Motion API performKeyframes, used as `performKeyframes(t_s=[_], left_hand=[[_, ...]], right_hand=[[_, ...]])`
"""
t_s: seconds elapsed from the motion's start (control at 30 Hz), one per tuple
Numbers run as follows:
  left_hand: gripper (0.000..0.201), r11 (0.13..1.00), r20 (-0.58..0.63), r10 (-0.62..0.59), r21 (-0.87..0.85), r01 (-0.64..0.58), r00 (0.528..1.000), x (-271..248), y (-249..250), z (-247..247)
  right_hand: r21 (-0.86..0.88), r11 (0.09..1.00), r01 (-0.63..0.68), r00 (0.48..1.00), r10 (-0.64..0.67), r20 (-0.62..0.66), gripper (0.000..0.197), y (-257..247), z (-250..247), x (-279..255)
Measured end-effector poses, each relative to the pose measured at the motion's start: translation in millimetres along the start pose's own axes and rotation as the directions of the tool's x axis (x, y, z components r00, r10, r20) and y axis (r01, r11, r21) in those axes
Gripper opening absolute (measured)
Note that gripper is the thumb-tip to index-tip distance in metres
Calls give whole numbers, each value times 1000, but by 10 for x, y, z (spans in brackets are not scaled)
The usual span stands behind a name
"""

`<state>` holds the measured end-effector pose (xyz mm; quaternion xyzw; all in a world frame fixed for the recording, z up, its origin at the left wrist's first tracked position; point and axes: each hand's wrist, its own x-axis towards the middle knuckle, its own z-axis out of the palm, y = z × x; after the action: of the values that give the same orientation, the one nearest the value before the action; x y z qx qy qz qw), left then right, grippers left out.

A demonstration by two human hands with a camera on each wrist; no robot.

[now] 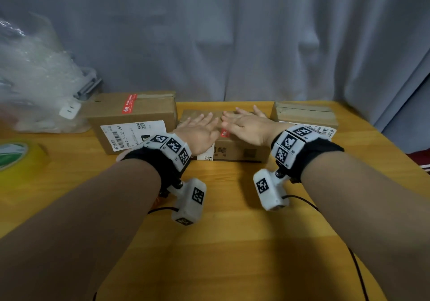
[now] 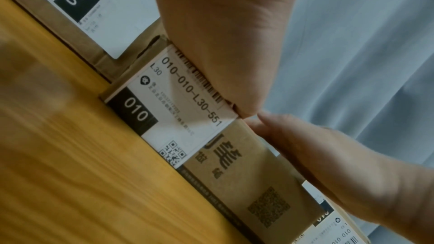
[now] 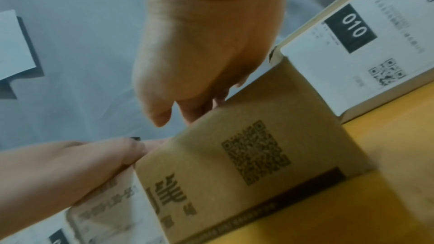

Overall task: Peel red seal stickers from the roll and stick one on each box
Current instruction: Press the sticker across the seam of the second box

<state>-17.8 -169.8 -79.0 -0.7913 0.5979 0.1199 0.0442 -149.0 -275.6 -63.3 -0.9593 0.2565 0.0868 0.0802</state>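
Note:
Three cardboard boxes stand in a row at the back of the wooden table. The left box has a red seal sticker across its top. My left hand and right hand lie flat, fingers straight, on top of the middle box. A bit of a red sticker shows between the two hands at the box's front edge. The right box shows only brown tape on top. In the left wrist view the left hand presses on the middle box. The right wrist view shows the right hand on the same box.
A heap of clear bubble wrap with a white plug fills the back left. A yellow and green roll lies at the left edge. A grey curtain hangs behind the boxes. No sticker roll is in view.

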Motion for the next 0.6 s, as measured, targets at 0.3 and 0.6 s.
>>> performKeyframes(t_s=[0.3,0.6], left_hand=[[80,997,-41,25,76,-22,999,-64,-18,51],[56,977,-242,197,132,-169,950,-130,111,93]], right_hand=[[39,984,173,983,-170,-68,46,68,95,-154],[143,988,51,980,-22,-197,50,146,218,-160]])
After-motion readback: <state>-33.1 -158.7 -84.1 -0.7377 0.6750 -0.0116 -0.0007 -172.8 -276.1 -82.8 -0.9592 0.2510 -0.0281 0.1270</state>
